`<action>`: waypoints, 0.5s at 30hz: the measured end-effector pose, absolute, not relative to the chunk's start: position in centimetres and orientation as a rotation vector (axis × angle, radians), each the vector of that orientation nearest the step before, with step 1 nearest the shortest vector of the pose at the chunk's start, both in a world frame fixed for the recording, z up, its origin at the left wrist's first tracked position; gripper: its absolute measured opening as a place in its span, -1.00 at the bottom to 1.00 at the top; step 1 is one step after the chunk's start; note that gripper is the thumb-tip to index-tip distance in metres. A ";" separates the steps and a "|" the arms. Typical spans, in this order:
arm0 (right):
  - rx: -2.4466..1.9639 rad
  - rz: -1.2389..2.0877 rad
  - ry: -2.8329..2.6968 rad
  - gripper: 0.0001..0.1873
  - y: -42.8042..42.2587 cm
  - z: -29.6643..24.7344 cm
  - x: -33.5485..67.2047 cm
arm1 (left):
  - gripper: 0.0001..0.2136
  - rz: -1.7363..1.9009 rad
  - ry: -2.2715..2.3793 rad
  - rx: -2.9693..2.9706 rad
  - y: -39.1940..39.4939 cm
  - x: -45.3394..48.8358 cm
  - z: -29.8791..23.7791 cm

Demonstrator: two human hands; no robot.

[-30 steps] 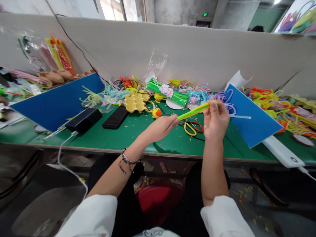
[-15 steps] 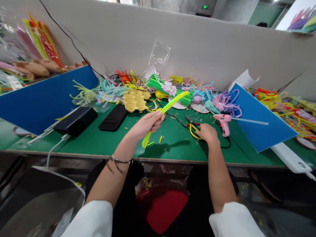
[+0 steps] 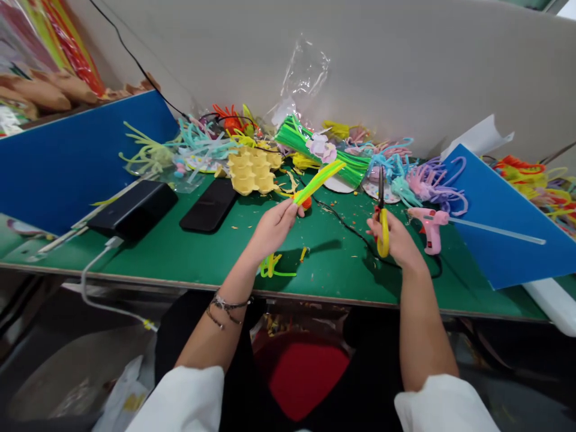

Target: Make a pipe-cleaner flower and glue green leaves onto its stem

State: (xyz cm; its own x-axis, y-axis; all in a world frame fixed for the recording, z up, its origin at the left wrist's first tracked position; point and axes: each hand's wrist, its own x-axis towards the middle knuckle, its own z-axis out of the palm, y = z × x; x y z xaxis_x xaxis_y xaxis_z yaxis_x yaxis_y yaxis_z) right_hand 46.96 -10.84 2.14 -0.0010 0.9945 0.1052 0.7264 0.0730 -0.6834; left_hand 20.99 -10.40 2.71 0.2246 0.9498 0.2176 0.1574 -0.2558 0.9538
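My left hand (image 3: 275, 231) is closed around a small bundle of yellow and green pipe cleaners (image 3: 320, 181), whose upper end points to the upper right. More yellow-green ends (image 3: 271, 264) show below that hand, near the table edge. In my right hand (image 3: 398, 237) are scissors (image 3: 382, 231) with yellow and red handles, lifted off the table with the dark blades pointing up. The blades look closed. Behind the bundle, a small orange-red piece (image 3: 306, 203) is partly hidden.
On the green table (image 3: 234, 258) are a black phone (image 3: 210, 205), a black box (image 3: 135, 210), a yellow egg carton (image 3: 252, 171), a packet of green pipe cleaners (image 3: 324, 150) and a pink glue gun (image 3: 431, 227). Blue boards (image 3: 90, 162) flank the sides.
My right hand has picked the scissors up from the table and turned them upright. My left hand still holds the bundle. The view has tilted down.
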 end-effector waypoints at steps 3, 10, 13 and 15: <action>-1.373 0.829 -1.859 -0.60 -11.6 2.3 45.0 | -0.73 1.123 1.017 1.630 -10.8 21.1 3.0; -1.259 0.895 -2.126 -0.48 -12.8 2.7 41.2 | -0.70 1.023 0.864 1.528 -11.1 21.8 3.0; -1.201 0.914 -2.150 -0.45 -12.8 2.7 40.8 | -0.69 0.918 0.868 1.654 -11.2 22.2 2.8; -1.173 0.914 -2.122 -0.43 -12.8 2.7 40.9 | -0.70 0.874 0.901 1.721 -11.3 22.2 2.8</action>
State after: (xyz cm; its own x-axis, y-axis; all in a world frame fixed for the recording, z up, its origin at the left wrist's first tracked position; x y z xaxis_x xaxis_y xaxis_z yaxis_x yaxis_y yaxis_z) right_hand 40.93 -12.75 2.71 -0.4726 0.8711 0.1331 0.5019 0.3903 -0.7718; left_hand 22.24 -11.28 2.77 0.4683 0.8710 0.1486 0.1751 -0.2564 0.9506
